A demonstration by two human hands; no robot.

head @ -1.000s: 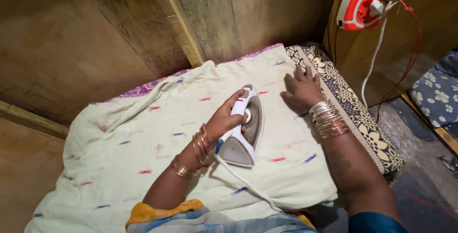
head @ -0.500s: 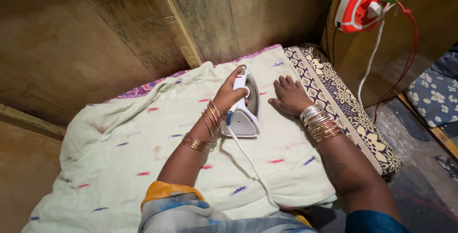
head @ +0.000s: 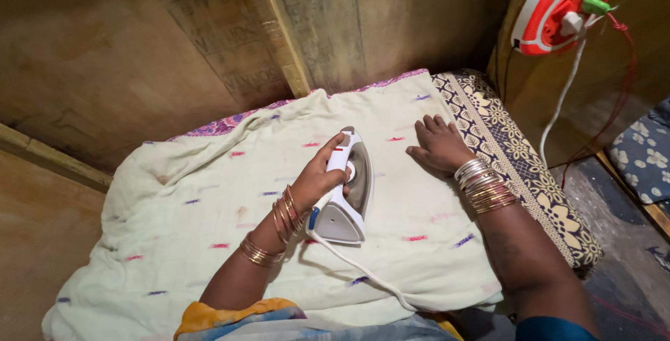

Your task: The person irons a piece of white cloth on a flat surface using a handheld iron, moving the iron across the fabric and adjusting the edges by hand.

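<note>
My left hand point(head: 317, 182) grips the handle of a white and grey electric iron point(head: 349, 198). The iron rests flat on a pale cream cloth point(head: 188, 222) with small red and purple marks, its tip pointing away from me. Its white cord point(head: 363, 271) trails back toward my body. My right hand point(head: 440, 147) lies palm down on the cloth just right of the iron, fingers spread. Both wrists carry several bangles.
A patterned floral mat point(head: 530, 166) shows under the cloth along its right edge. A red and white socket board point(head: 555, 13) with plugged wires hangs on the wall at upper right. Wooden wall panels point(head: 174, 55) stand behind, and a blue floral cushion point(head: 645, 159) lies at far right.
The iron slid away from me over the cloth, then came back toward me. My right hand stayed flat on the cloth and shifted a little beside it.
</note>
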